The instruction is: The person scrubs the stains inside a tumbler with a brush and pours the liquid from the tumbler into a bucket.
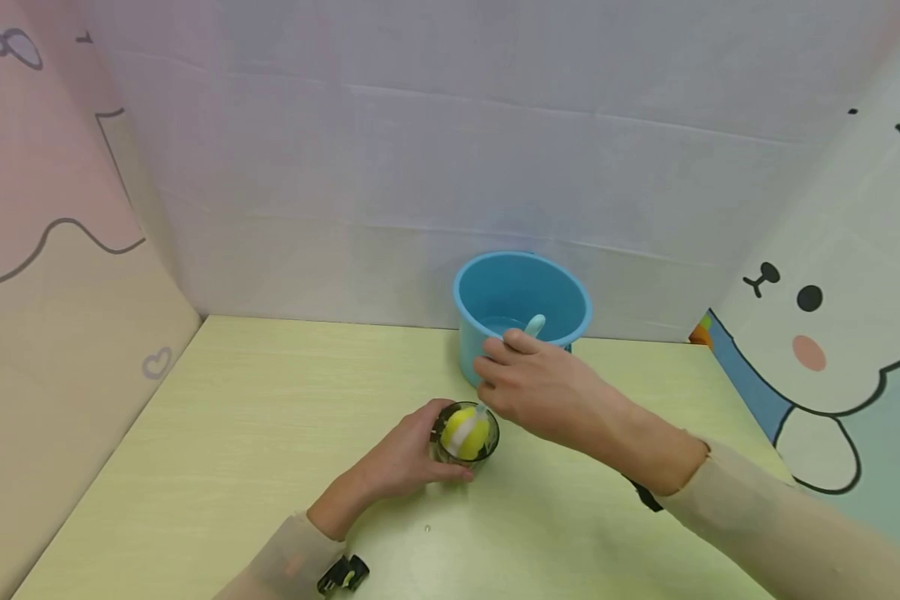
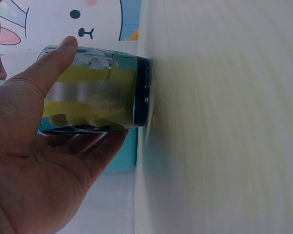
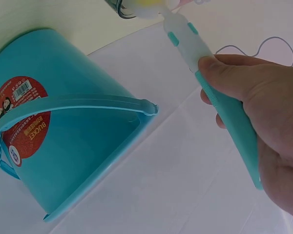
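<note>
My left hand (image 1: 405,454) grips a smoky, see-through drinking glass (image 2: 142,92), with the thumb on one side and the fingers round the other. Upright, the glass has its dark base right at the tabletop. Inside it sits the yellow-and-white sponge head of a cup brush (image 1: 465,433), filling much of the width. Above and to the right, my right hand (image 1: 536,387) holds the brush by its teal handle (image 3: 229,126), thumb along the top and fingers curled underneath. The handle's pale end pokes out past the fingers in the head view.
A blue bucket (image 1: 474,354) with a red label (image 3: 27,119) stands just behind the right hand, against the back wall sheet (image 1: 307,208). A tiny drop (image 1: 427,527) lies on the pale wooden table (image 1: 270,400) in front of the glass. Cartoon-printed sheets flank both sides.
</note>
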A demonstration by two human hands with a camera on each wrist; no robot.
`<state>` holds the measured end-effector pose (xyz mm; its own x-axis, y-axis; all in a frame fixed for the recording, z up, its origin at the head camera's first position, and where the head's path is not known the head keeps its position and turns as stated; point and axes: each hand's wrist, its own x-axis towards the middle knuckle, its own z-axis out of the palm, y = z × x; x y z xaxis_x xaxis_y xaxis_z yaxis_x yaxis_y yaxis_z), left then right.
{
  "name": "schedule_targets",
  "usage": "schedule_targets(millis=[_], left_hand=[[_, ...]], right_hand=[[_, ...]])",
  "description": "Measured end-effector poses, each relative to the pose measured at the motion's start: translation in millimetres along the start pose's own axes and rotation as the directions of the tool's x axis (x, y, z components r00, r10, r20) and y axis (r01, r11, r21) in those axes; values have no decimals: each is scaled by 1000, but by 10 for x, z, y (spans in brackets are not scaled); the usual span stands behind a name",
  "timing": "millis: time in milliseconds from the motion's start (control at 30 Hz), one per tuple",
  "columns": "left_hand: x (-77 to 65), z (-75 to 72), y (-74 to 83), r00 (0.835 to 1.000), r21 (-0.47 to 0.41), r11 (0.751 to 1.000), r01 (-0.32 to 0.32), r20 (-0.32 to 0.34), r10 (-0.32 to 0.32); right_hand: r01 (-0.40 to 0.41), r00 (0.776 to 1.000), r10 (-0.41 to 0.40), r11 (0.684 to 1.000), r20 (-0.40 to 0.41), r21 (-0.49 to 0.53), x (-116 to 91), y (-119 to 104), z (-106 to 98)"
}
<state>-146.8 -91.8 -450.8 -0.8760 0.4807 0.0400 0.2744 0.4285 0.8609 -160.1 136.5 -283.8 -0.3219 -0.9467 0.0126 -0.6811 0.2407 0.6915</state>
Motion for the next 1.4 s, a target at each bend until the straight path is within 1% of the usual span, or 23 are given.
schedule_targets(millis=[167,567,967,1167,1400], left_hand=[[-6,-3,10,1000,-4,1000,6,0,-6],[-8,-9,8,1000,7,1000,15,-2,-15],[-17,-19,27,999,50,998,32,-4,-31],[-19,-23,36,999,50,998,37,-4,-36],[-19,-16,32,999,49,998,37,-4,-37]], right_hand=[[-8,1000,8,1000,-4,-8,9,7,34],[-25,999,24,1000,28,17,-16,47,54],[-12,999,9,998,47,59,-78,89,-9],[-13,999,10,997,42,80,-107,93,-26],[-12,999,9,997,36,71,-116,92,-59]])
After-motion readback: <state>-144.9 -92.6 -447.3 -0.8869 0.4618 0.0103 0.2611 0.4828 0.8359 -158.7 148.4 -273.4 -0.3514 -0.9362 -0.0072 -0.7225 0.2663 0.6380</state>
